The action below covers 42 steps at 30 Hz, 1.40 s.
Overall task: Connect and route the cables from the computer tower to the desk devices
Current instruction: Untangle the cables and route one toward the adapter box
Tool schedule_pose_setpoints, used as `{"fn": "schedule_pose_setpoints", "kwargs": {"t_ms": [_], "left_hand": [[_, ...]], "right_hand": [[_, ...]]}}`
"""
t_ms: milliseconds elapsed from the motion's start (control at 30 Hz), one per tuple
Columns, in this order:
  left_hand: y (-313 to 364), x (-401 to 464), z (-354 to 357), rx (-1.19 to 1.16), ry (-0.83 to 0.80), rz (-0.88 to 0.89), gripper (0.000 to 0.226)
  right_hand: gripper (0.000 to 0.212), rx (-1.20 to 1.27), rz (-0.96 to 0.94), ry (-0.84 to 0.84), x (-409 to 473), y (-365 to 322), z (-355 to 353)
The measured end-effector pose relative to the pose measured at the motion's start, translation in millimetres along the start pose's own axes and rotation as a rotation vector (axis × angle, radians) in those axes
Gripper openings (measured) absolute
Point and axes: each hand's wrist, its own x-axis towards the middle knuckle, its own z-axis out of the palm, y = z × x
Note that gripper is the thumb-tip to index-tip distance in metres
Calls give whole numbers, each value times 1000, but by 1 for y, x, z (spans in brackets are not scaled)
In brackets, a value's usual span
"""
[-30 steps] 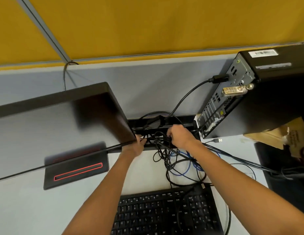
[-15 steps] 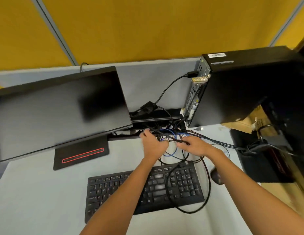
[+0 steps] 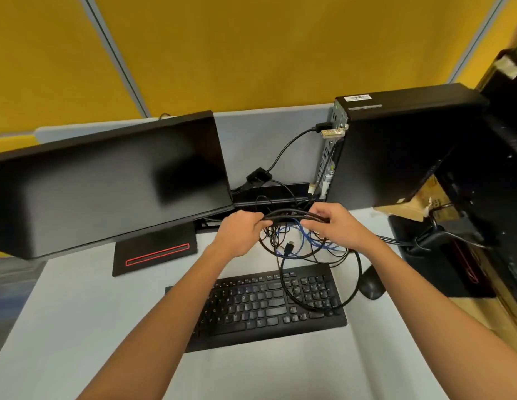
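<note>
Black cable bundle (image 3: 292, 215) lengthwise left-right, fingers of left hand (image 3: 241, 230) and right hand (image 3: 335, 223) clamped around it.

Yellow fabric partition panels (image 3: 251, 47) divided by grey metal strips (image 3: 115, 56) rise behind a pale grey desk (image 3: 78, 321). A lower grey panel (image 3: 263, 140) lines the desk's far edge. Light falls evenly, with soft shadows.

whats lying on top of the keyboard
A loop of black cable lies across the right part of the keyboard. The left forearm covers its left end, so anything there is hidden.
</note>
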Motion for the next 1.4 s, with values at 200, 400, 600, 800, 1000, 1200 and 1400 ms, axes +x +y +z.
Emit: {"fn": "schedule_pose_setpoints", "kwargs": {"t_ms": [200,400,600,800,1000,1200,1400], "left_hand": [[-7,-9,-22,-108,76,-26,35],[-3,0,-31,-311,65,-80,33],[30,12,-53,-367,70,150,18],[21,18,-83,-773,-21,-9,31],[12,27,-73,-1290,43,-352,49],[8,37,-67,-1698,90,-397,41],[30,46,-47,-1699,-53,-269,34]], "right_hand": [[20,89,-24,-22,-1,-22,-2],[20,69,12,-32,-1,-16,-4],[14,-210,-269,47,13,-67,-5],[23,-15,-148,57,27,-69,-20],[24,222,92,228,26,-15,5],[9,-290,233,181,10,30,47],[52,-756,198,-120,28,-15,63]]}}
